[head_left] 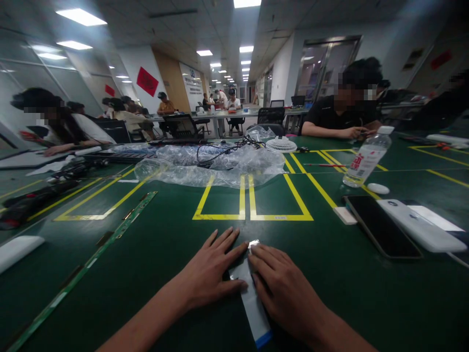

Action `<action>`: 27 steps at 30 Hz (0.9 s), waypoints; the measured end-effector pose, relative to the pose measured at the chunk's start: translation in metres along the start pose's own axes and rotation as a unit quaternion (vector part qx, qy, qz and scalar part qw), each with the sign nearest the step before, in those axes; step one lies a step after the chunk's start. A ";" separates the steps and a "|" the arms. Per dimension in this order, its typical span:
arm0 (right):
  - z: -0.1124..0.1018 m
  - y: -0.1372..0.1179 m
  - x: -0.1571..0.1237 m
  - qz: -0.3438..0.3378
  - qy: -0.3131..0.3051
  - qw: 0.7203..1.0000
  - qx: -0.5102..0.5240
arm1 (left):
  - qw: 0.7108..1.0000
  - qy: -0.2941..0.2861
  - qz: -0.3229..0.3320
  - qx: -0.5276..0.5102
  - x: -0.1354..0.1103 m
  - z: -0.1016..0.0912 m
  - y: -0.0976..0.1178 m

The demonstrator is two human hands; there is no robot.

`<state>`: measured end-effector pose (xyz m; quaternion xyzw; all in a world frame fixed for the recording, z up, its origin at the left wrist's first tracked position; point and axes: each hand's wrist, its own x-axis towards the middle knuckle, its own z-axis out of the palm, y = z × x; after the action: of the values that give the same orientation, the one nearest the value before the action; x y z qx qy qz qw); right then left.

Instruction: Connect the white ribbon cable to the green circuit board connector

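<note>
On the green counter [366, 303], marked out in yellow tape, we list the following, largest first.

Clear plastic wrapping [220, 166]: one crumpled spread across the far middle. Black cables [251, 142] lie with it; we cannot tell whether they rest on top or partly inside.

Circuit board [88, 266]: one, long, narrow, green, set aslant at our left.

Vented cover [281, 143]: one, white, round, at the wrapping's right end.

Bottle [366, 159]: one, transparent, white cap fitted, pale label with red lettering; how much liquid it contains we cannot tell. It stands at our right, beyond the phones.

Left hand [216, 271]: palm down, fingers spread wide, thumb and forefinger touching the left side of the flat strip.

Right hand [280, 278]: palm down, fingers close together and bent, laid over the strip's right side near its far end; whether it pinches the strip we cannot tell.

Dark phone [384, 227]: one, screen up, right of the hands.

White phone [421, 225]: one, back up, just beside the dark one.

Flat strip [254, 305]: one, silvery grey, flat on the counter between and partly under both hands, its blue end toward us.

White block [345, 215]: one, small, at the dark phone's far left corner.

White disc [378, 188]: one, near the bottle's base.
</note>
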<state>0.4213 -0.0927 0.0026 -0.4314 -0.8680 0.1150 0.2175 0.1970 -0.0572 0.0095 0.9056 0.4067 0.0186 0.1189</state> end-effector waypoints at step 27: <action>-0.007 0.002 0.002 0.041 -0.078 0.995 -0.037 | 0.867 0.073 -0.484 0.094 -0.089 -0.027 -0.182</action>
<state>0.4255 -0.0898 0.0085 -0.4637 -0.8678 0.1246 0.1278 0.0013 -0.0011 -0.0005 0.5977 0.8016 -0.0133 -0.0033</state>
